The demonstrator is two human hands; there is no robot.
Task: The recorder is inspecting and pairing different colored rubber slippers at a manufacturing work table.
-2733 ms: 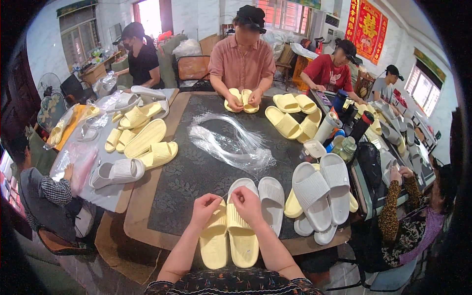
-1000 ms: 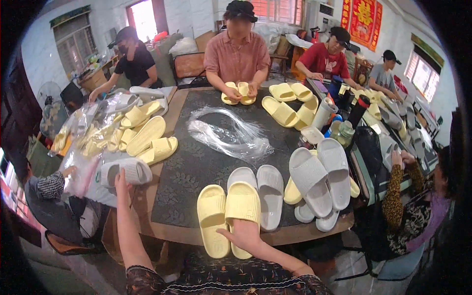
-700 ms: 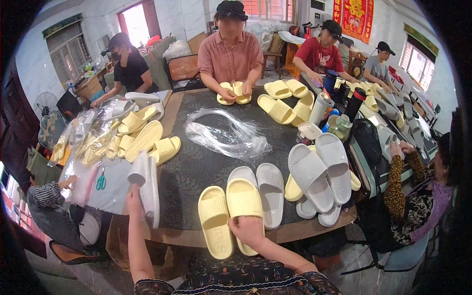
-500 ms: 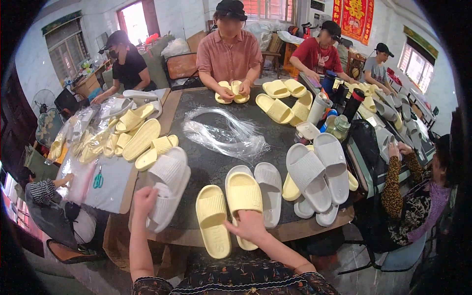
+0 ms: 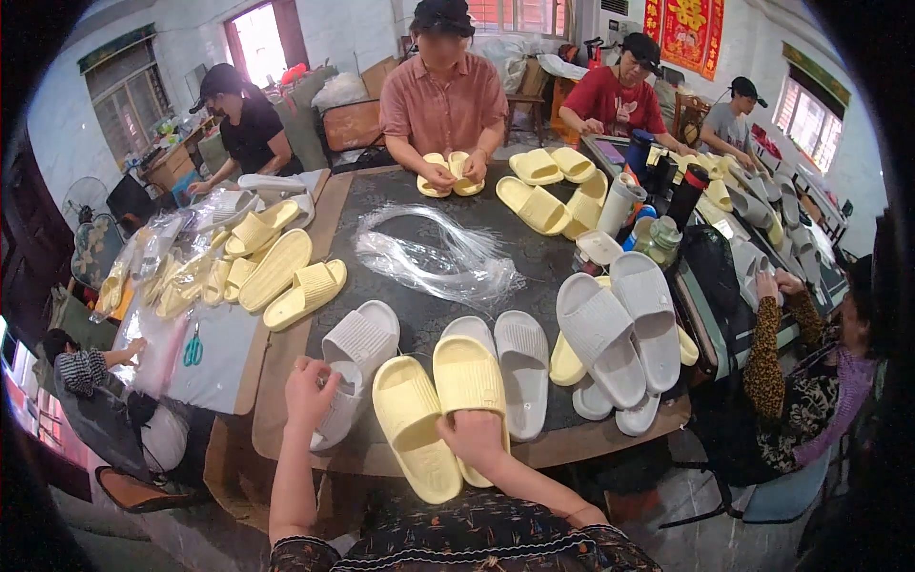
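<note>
My right hand (image 5: 474, 436) reaches into a ribbed pale-yellow slipper (image 5: 469, 374), its fingers hidden under the strap. Against that slipper leans a second yellow slipper (image 5: 408, 405), slightly tilted, touching my thumb. My left hand (image 5: 312, 391) is raised beside a grey slipper (image 5: 360, 336) to the left, its fingers curled toward the thumb; anything thin between them is too small to make out. A grey slipper (image 5: 524, 357) lies just right of the yellow pair, with another partly hidden behind it. Farther back lies a bundle of clear plastic strands (image 5: 434, 257).
Stacked grey slippers (image 5: 596, 329) stand to my right, near bottles and a tumbler (image 5: 621, 202). Bagged yellow slippers (image 5: 186, 272) and green scissors (image 5: 193, 348) lie on the left. A person (image 5: 446, 105) across the dark table (image 5: 381, 191) handles yellow slippers; other people work around.
My left hand has shifted right and its fist has loosened. The left yellow slipper has tilted and moved closer to its mate. The grey slipper at left has moved slightly right.
</note>
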